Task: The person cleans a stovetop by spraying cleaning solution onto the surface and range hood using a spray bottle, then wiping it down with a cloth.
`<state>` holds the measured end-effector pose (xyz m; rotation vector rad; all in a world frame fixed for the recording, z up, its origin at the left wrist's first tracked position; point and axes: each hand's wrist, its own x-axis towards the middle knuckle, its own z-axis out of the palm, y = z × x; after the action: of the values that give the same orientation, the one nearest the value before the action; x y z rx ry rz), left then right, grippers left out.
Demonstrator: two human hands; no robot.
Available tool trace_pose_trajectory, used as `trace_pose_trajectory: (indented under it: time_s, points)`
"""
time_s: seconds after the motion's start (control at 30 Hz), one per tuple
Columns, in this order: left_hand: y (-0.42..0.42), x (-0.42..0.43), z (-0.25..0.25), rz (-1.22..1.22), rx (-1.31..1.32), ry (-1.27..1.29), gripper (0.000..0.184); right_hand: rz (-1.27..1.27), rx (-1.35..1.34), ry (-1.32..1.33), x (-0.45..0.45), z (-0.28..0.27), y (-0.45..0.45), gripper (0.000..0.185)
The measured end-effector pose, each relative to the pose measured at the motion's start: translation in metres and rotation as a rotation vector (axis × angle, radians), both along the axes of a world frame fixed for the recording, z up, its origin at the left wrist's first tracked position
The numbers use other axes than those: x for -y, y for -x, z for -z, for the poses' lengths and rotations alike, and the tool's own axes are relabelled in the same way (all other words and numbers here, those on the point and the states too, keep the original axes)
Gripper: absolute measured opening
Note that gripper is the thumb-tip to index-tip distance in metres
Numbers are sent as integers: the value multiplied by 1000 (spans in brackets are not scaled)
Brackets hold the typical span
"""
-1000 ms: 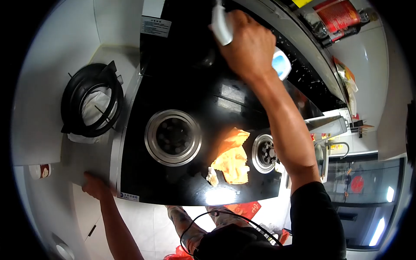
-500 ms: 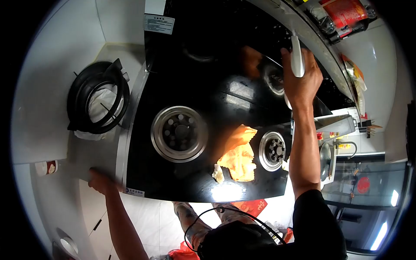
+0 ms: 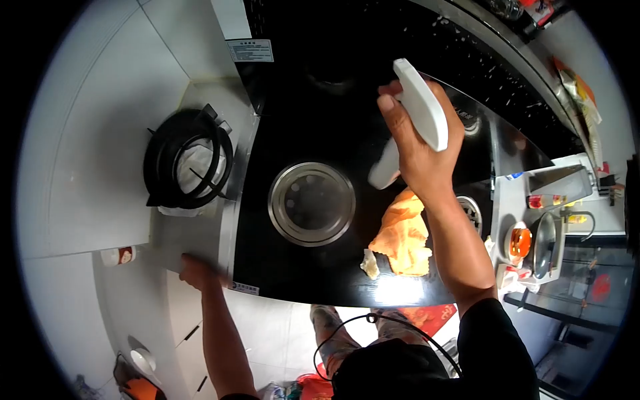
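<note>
My right hand (image 3: 430, 143) is closed round a white spray bottle (image 3: 423, 107), held over the black glass stove top (image 3: 267, 260). White droplets dot the black panel (image 3: 493, 73) behind it. Below the bottle an orange cloth (image 3: 403, 237) lies crumpled, with a small pale scrap (image 3: 369, 264) at its left. A round burner (image 3: 311, 204) is to the left of the cloth; another burner (image 3: 470, 212) is partly hidden by my right forearm. My left hand (image 3: 200, 272) rests at the grey counter's front edge, its fingers bent and hard to make out.
Black pan supports (image 3: 163, 160) sit on a white cloth (image 3: 200, 168) on the left counter (image 3: 180, 237). A white jar (image 3: 119, 256) lies near the wall. At the right are a pan lid (image 3: 544, 245), an orange item (image 3: 520, 241) and a faucet (image 3: 587, 217).
The spray bottle in my right hand swung right over the stove, then came back toward the middle and lower. The view has shifted left. My left hand stays at the counter edge.
</note>
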<state>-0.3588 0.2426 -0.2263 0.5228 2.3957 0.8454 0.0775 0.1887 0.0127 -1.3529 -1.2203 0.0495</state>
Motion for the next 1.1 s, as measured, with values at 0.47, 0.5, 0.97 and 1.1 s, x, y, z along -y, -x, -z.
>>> trace_pose_trajectory:
  time_s: [0.47, 0.5, 0.97, 1.1]
  points:
    - [1, -4, 7, -27, -21, 41, 87, -193, -603, -18, -121, -2, 46, 28]
    - [2, -4, 7, -24, -12, 45, 87, -178, -587, 29, -107, 1, 42, 30]
    - [-14, -3, -7, -52, -51, 61, 86, -101, -690, -11, -40, -18, -1, 21]
    - [-13, -6, -1, -160, -3, -18, 84, 50, -542, 72, 11, -20, -39, 20]
